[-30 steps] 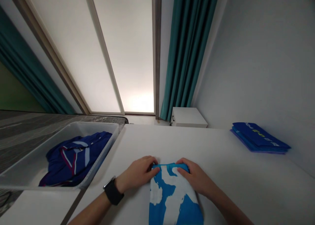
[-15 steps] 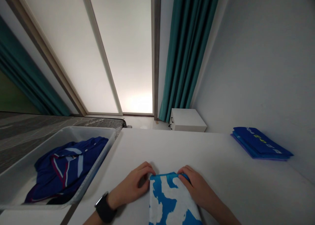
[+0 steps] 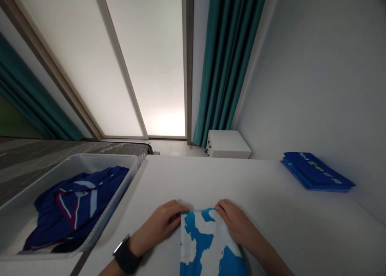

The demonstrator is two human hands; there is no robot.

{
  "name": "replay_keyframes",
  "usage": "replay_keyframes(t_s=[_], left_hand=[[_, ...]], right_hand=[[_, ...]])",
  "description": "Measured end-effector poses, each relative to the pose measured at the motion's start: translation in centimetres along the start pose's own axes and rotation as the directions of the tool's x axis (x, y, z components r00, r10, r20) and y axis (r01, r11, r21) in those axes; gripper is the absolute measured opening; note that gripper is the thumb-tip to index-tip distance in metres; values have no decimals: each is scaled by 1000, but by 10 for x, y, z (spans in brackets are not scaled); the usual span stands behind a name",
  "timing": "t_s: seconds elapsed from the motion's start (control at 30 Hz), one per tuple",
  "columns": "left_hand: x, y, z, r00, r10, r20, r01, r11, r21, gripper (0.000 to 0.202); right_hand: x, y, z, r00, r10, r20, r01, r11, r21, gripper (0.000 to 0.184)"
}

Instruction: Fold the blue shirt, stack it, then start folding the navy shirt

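Right hand (image 3: 237,223) drew thumb back, pinches cloth (image 3: 202,242) corner; left hand (image 3: 159,225) opposite, grip unclear.

The left wrist carries a watch (image 3: 128,255) with a broad, smooth black band. Its case is slim, with rounded corners and a silvery, shiny edge; the face is seen too nearly edge-on to read. The left hand (image 3: 164,224) and the right hand (image 3: 234,220) are bare, with slender fingers. Both forearms (image 3: 265,250) are bare as far as they show, narrowing towards the wrists.
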State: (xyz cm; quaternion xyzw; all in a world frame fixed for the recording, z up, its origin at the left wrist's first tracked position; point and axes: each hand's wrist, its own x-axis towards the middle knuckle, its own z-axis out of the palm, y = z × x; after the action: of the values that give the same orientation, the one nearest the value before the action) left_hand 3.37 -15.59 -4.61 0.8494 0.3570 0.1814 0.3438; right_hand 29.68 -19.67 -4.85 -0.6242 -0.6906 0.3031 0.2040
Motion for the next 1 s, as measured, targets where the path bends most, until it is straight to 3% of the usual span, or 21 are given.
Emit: replay_keyframes(t_s=[0.13,0.23,0.37,0.5,0.6,0.7,1.0], left_hand=[[-1,2,-2,1000,20,6,-20,1000,24,21],[-2,2,-2,1000,20,-1,-20,999,39,21],[-2,1,-1,1000,30,-6,-29,998,55,22],[-2,-1,1,999,43,-24,-41,997,63,21],[-2,-3,2,999,45,-31,-42,996,74,20],[-2,-4,1,999,41,-29,-39,996,80,20],[-2,9,-7,998,-55,-39,54,998,-29,29]], right_hand=[[0,4,0,999,-12,-38,11,1000,-14,22],[-4,4,-5,993,-12,-113,-1,994,-113,22],[-20,-16,-3,949,-176,-263,71,927,-367,32],[-40,-39,24,906,-411,-102,323,825,-464,53],[-46,-41,47,882,-468,59,444,780,-441,74],[-44,-35,56,883,-454,117,459,788,-410,78],[-44,-36,53,893,-434,119,444,806,-392,80]])
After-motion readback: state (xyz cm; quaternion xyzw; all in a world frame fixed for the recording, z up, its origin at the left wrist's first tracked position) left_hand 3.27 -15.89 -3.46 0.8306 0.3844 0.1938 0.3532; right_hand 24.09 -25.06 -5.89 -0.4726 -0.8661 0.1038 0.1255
